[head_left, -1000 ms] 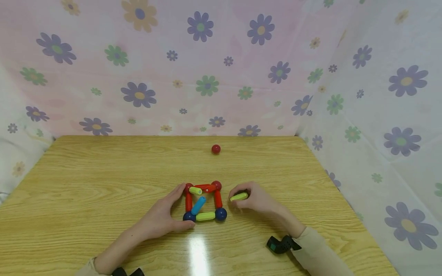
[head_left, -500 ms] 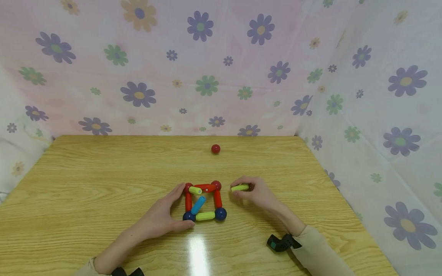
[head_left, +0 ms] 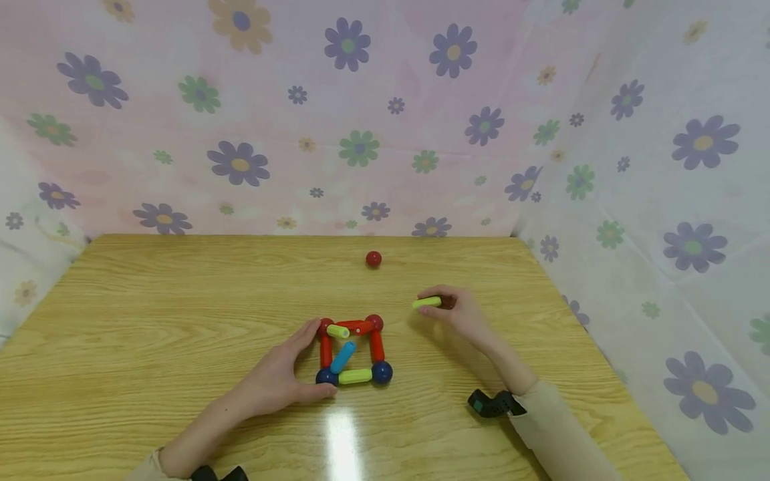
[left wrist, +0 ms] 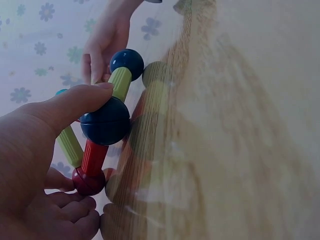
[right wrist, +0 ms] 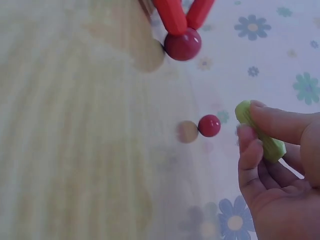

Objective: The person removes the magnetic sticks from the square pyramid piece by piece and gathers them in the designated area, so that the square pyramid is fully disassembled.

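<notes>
My left hand [head_left: 273, 381] steadies a four-sided frame of magnetic sticks and balls, thumb on a dark blue ball [left wrist: 105, 121] and fingers at a red ball [left wrist: 89, 181]. Red sticks [head_left: 377, 347] and a yellow-green stick [head_left: 355, 376] form its sides. A blue stick [head_left: 343, 357] slants up from the near left ball, and a short-looking yellow-green stick [head_left: 338, 331] juts from the far left ball. To the right, my right hand [head_left: 463, 317] pinches a loose yellow-green stick [right wrist: 265, 132] between thumb and fingers, raised over the table and apart from the frame.
A single red ball [head_left: 373, 259] lies near the back of the wooden table [head_left: 210, 287]. Flowered cloth [head_left: 361, 100] hangs behind the table and along its sides. A black wrist device [head_left: 494, 404] sits by the right sleeve.
My right hand has moved away from me and slightly right, lifting the yellow-green stick farther from the frame. The left hand and the frame stay where they were.
</notes>
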